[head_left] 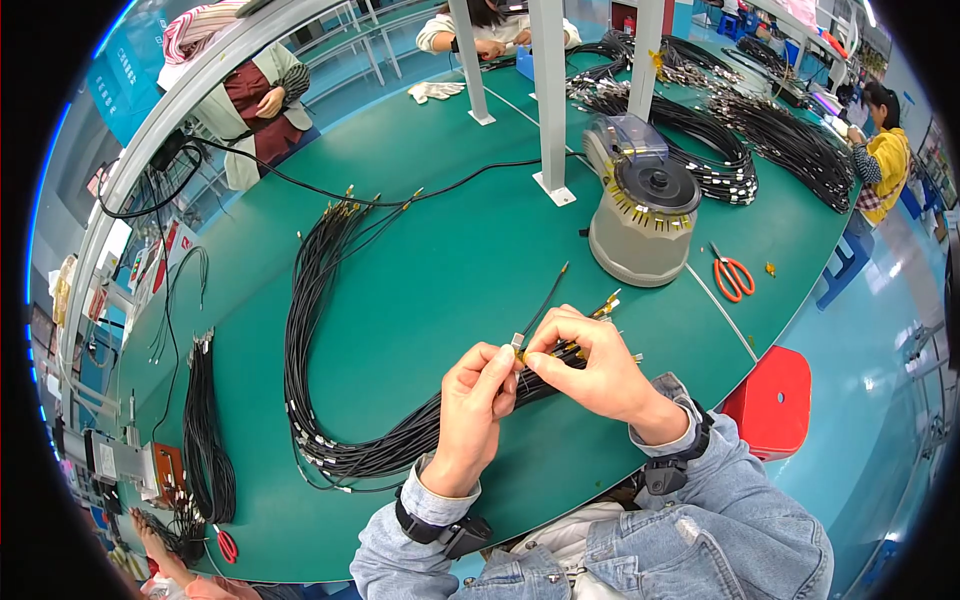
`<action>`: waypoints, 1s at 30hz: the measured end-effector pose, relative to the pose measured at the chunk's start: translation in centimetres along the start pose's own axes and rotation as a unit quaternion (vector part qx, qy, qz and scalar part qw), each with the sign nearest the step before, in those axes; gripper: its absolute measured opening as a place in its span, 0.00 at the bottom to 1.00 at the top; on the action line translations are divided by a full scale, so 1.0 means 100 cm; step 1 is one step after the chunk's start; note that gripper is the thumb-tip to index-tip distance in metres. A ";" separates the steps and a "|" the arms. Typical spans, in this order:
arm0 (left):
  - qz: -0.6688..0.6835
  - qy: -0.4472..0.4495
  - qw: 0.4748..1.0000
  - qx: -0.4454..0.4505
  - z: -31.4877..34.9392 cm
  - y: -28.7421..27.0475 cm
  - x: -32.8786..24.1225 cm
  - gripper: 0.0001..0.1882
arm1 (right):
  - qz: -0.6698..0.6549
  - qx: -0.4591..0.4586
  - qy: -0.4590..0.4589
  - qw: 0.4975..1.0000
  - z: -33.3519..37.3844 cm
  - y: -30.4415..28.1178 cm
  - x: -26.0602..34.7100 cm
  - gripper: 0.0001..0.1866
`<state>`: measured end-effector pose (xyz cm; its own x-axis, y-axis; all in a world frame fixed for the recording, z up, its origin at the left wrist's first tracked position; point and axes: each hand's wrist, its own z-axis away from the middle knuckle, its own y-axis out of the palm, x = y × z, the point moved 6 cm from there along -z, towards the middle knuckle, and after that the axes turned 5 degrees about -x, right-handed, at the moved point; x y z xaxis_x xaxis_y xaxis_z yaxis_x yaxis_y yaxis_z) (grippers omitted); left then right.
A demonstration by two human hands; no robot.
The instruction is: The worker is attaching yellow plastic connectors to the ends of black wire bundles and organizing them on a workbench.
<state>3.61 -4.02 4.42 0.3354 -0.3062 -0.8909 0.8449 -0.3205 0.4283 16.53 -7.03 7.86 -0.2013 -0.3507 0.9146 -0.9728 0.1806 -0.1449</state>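
Note:
My left hand (476, 408) pinches a black cable (545, 302) close to a small silvery connector (517, 341). Thumb and forefinger of my right hand (600, 368) are closed at the same spot, beside a bit of amber tape (521, 356). The cable's thin tip points up and away from both hands. Beneath them runs a thick bundle of black cables (300, 300), curving left and then back over the green table. Some of its ends, with amber and white bits, show behind my right hand.
A round grey tape dispenser (640, 235) stands beyond my right hand. Orange-handled scissors (735, 278) lie right of it. White posts (551, 110) rise from the green table (430, 260). A red stool (775, 405) is at the right edge. Other people sit around, near more cable bundles (780, 145).

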 end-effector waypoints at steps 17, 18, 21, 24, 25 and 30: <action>-0.010 0.040 0.999 -0.001 -0.002 0.001 -0.009 0.04 | -0.195 0.030 0.157 0.968 0.004 0.001 -0.036 0.15; -0.017 0.054 0.998 0.002 -0.002 0.000 -0.008 0.04 | -0.209 0.027 0.152 0.966 0.005 0.001 -0.032 0.14; -0.030 0.078 0.997 0.001 0.000 -0.001 -0.008 0.05 | -0.238 0.022 0.140 0.961 0.006 0.004 -0.026 0.11; -0.040 0.096 0.995 -0.007 0.001 0.000 -0.008 0.05 | -0.194 0.007 0.080 0.978 0.003 0.004 -0.021 0.08; -0.051 0.108 0.993 -0.012 0.001 0.000 -0.008 0.04 | -0.194 0.006 0.080 0.978 0.004 0.003 -0.023 0.08; -0.108 0.152 0.981 -0.045 0.004 -0.001 -0.013 0.03 | -0.190 0.019 0.096 0.977 0.004 0.005 -0.031 0.06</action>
<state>2.94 -3.93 5.57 0.2421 0.0471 -0.9691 0.9387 -0.2639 0.2217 16.64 -6.25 4.84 0.1960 -0.2072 0.9585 -0.9775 0.0360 0.2076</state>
